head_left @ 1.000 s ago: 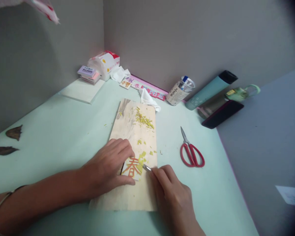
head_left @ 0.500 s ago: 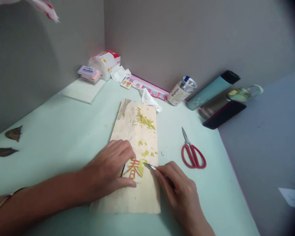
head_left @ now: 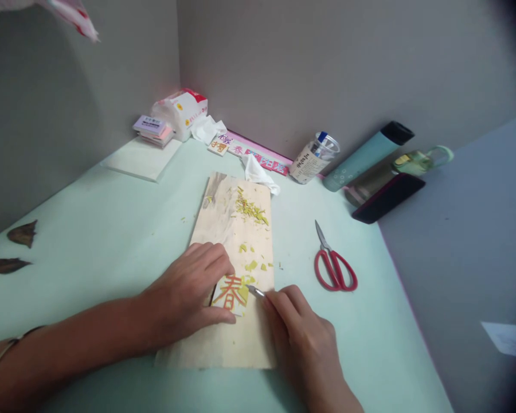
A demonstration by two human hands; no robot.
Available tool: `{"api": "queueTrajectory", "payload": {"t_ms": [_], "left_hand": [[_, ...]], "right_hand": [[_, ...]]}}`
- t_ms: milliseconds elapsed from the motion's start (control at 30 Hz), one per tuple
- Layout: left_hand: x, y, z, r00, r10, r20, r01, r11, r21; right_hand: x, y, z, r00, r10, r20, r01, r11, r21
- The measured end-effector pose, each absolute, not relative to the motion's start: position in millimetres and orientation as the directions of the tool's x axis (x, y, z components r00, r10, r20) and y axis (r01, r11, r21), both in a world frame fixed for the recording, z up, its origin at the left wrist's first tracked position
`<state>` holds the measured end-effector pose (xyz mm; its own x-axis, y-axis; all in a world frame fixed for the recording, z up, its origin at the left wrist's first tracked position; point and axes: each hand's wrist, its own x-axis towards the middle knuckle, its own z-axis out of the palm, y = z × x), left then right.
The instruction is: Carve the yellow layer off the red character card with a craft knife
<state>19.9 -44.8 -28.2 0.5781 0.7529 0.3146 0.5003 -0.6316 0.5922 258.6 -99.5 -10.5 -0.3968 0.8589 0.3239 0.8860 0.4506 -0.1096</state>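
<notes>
On a pale wooden board (head_left: pixel 245 344) lies a small square block (head_left: pixel 229 293) with an orange-red Chinese character on its white face and yellow-green along its right side; it looks like a rubber stamp block. My left hand (head_left: pixel 198 287) grips it, thumb at the near edge and fingers at the far edge. Pinched in my right hand (head_left: pixel 303 338) is a craft knife (head_left: pixel 257 292), its blade tip at the block's right side. Yellow-green shavings (head_left: pixel 251 209) are scattered over the far half of the board.
Red-handled scissors (head_left: pixel 336 267) lie right of the board. A crumpled tissue (head_left: pixel 260 175) touches its far end. Behind stand a clear cup (head_left: pixel 315 160), a blue bottle (head_left: pixel 367 158) and a dark phone-like slab (head_left: pixel 389 199). Dry brown pieces (head_left: pixel 11 265) lie far left.
The whole view has shifted slightly. My right hand and the knife have moved a little against the block's right side; my left hand keeps its hold.
</notes>
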Motion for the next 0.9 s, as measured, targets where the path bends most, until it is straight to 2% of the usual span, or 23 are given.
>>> {"api": "queueTrajectory", "payload": {"t_ms": [300, 367, 433, 567, 633, 700, 900], "left_hand": [[19, -46, -27, 0.582, 0.746, 0.323, 0.498, -0.641, 0.583], [19, -46, -28, 0.584, 0.744, 0.324, 0.497, -0.644, 0.581], [19, -46, -28, 0.582, 0.747, 0.322, 0.501, -0.641, 0.581], [19, -46, -29, 0.576, 0.757, 0.309, 0.507, -0.627, 0.591], [19, -46, -30, 0.576, 0.758, 0.304, 0.507, -0.624, 0.594], [19, -46, -29, 0.574, 0.762, 0.3, 0.51, -0.619, 0.598], [20, -46, -29, 0.573, 0.761, 0.304, 0.506, -0.62, 0.599]], "right_hand": [[251, -93, -11, -0.368, 0.856, 0.364, 0.916, 0.402, -0.019], [253, -86, -10, -0.336, 0.872, 0.357, 0.928, 0.372, -0.036], [257, -80, -7, -0.301, 0.887, 0.35, 0.925, 0.361, -0.118], [263, -79, 1, -0.311, 0.905, 0.29, 0.841, 0.404, -0.36], [264, -84, 4, -0.352, 0.9, 0.256, 0.806, 0.431, -0.407], [263, -88, 5, -0.384, 0.885, 0.263, 0.803, 0.461, -0.377], [257, -95, -1, -0.428, 0.846, 0.318, 0.861, 0.489, -0.144]]}}
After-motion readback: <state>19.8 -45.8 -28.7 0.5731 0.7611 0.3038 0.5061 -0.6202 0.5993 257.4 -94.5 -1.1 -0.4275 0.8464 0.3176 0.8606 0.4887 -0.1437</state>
